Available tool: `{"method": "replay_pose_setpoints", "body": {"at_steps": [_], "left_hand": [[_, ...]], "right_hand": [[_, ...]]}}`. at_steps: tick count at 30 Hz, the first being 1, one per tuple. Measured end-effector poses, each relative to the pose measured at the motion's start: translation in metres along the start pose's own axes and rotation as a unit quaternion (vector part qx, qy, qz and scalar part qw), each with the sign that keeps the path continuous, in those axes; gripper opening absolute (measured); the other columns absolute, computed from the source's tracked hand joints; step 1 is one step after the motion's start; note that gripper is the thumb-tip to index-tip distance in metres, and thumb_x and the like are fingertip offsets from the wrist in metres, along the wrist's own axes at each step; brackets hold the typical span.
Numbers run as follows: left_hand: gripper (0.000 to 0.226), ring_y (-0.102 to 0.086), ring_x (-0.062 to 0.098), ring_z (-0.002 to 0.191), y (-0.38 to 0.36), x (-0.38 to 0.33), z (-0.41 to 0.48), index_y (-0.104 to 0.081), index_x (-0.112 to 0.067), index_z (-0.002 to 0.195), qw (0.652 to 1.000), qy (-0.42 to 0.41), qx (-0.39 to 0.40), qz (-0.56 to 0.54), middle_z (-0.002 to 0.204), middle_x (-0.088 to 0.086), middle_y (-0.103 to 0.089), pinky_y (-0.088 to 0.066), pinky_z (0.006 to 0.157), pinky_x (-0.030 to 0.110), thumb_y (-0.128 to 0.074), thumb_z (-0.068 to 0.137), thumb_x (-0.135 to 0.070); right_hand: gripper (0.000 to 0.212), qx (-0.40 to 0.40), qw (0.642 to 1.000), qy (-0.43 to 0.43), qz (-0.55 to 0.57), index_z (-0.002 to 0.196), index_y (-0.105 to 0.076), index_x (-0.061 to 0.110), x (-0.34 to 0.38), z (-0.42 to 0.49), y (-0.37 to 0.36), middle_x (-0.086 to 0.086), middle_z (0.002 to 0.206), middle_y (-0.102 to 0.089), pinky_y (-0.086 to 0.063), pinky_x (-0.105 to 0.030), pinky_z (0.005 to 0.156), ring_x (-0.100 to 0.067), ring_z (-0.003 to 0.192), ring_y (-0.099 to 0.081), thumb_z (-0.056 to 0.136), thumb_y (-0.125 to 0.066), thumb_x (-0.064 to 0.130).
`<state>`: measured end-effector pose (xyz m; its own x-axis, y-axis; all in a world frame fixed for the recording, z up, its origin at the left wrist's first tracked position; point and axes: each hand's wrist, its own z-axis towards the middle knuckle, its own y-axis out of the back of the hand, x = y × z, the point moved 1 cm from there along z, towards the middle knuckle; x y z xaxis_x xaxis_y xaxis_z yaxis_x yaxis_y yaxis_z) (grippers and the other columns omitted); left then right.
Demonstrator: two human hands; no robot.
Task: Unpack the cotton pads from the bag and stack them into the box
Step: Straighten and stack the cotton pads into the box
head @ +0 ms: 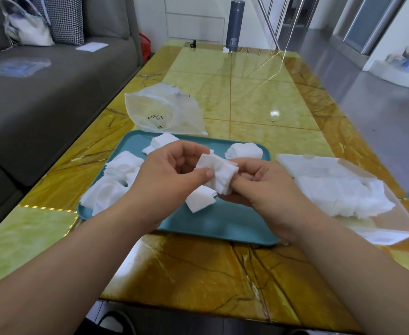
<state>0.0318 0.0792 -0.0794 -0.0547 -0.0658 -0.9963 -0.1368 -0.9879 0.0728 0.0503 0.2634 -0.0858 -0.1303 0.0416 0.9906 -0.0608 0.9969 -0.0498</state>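
My left hand (172, 170) and right hand (254, 182) both pinch 1 small stack of cotton pads (219, 176), frame center, above teal tray (222, 226). Box (358, 197) at right, bag (164, 112) behind.

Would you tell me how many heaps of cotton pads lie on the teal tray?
5: far-centre heap, far-right heap, left heap, near-left heap, and a fifth heap below the left hand and right hand, which may hide more.
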Motion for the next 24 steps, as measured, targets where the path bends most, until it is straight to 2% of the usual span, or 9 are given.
{"method": "replay_pose_setpoints", "body": {"at_steps": [3,8,13,16,17,19,21,24], "left_hand": [[0.034,-0.074,0.031,0.092,-0.001,0.000,0.000,-0.072,-0.017,0.110,1.000,-0.007,-0.003,0.016,0.094,0.004,-0.078,-0.063,0.085,0.039,-0.079,0.084,0.003],[0.035,-0.074,0.031,0.091,-0.003,0.001,0.001,-0.072,-0.018,0.110,1.000,-0.006,-0.002,0.030,0.094,0.004,-0.078,-0.062,0.087,0.042,-0.081,0.082,0.001],[0.035,-0.076,0.025,0.089,-0.003,0.003,0.002,-0.071,-0.019,0.110,0.999,-0.004,-0.011,0.037,0.094,0.003,-0.079,-0.063,0.084,0.036,-0.080,0.083,0.000],[0.035,-0.076,0.020,0.086,-0.003,0.003,0.002,-0.070,-0.019,0.110,0.999,-0.005,-0.019,0.035,0.093,0.003,-0.079,-0.062,0.081,0.031,-0.081,0.083,-0.001],[0.035,-0.076,0.020,0.086,-0.003,0.003,0.002,-0.070,-0.019,0.110,0.999,-0.006,-0.021,0.035,0.093,0.003,-0.079,-0.062,0.081,0.031,-0.082,0.082,-0.002],[0.036,-0.075,0.024,0.086,-0.003,0.003,0.002,-0.070,-0.021,0.110,0.999,-0.011,-0.019,0.048,0.092,0.003,-0.078,-0.062,0.082,0.034,-0.083,0.081,-0.004],[0.037,-0.075,0.025,0.086,-0.003,0.004,0.001,-0.070,-0.021,0.111,0.998,-0.014,-0.009,0.062,0.091,0.003,-0.078,-0.062,0.082,0.035,-0.083,0.081,-0.004],[0.036,-0.073,0.013,0.084,-0.001,0.004,0.002,-0.071,-0.025,0.110,0.996,-0.021,-0.013,0.081,0.091,-0.002,-0.076,-0.060,0.080,0.028,-0.081,0.083,-0.004]], "right_hand": [[0.020,0.001,1.000,0.002,-0.005,0.114,-0.077,0.010,0.001,0.000,0.001,-0.014,0.102,-0.080,-0.063,-0.031,0.085,-0.025,0.102,-0.077,0.097,-0.068,0.005],[0.021,0.009,1.000,0.006,-0.014,0.116,-0.077,0.010,0.001,-0.001,0.001,-0.014,0.105,-0.080,-0.063,-0.035,0.088,-0.029,0.106,-0.075,0.098,-0.066,0.006],[0.025,0.018,1.000,-0.013,-0.008,0.116,-0.076,0.008,0.003,0.000,0.003,-0.015,0.109,-0.078,-0.062,-0.043,0.092,-0.033,0.110,-0.073,0.101,-0.057,0.002],[0.024,0.048,0.999,-0.014,0.017,0.113,-0.077,0.007,0.005,-0.001,0.005,-0.022,0.113,-0.075,-0.062,-0.047,0.093,-0.036,0.112,-0.072,0.091,-0.071,0.014],[0.027,0.052,0.999,0.000,-0.002,0.114,-0.077,0.010,0.004,-0.002,0.005,-0.021,0.111,-0.076,-0.062,-0.046,0.093,-0.034,0.110,-0.072,0.088,-0.079,0.019],[0.031,0.032,0.998,0.023,-0.045,0.115,-0.075,0.014,0.001,-0.003,0.003,-0.015,0.104,-0.079,-0.063,-0.042,0.090,-0.031,0.104,-0.075,0.086,-0.084,0.016],[0.025,-0.006,0.998,0.029,-0.050,0.112,-0.073,0.014,-0.004,0.000,0.002,-0.012,0.100,-0.080,-0.064,-0.036,0.083,-0.028,0.100,-0.077,0.089,-0.078,0.005],[0.026,-0.027,0.998,0.031,-0.056,0.105,-0.073,0.017,-0.006,0.003,0.003,-0.009,0.099,-0.080,-0.063,-0.032,0.079,-0.022,0.094,-0.078,0.093,-0.069,-0.006]]}}
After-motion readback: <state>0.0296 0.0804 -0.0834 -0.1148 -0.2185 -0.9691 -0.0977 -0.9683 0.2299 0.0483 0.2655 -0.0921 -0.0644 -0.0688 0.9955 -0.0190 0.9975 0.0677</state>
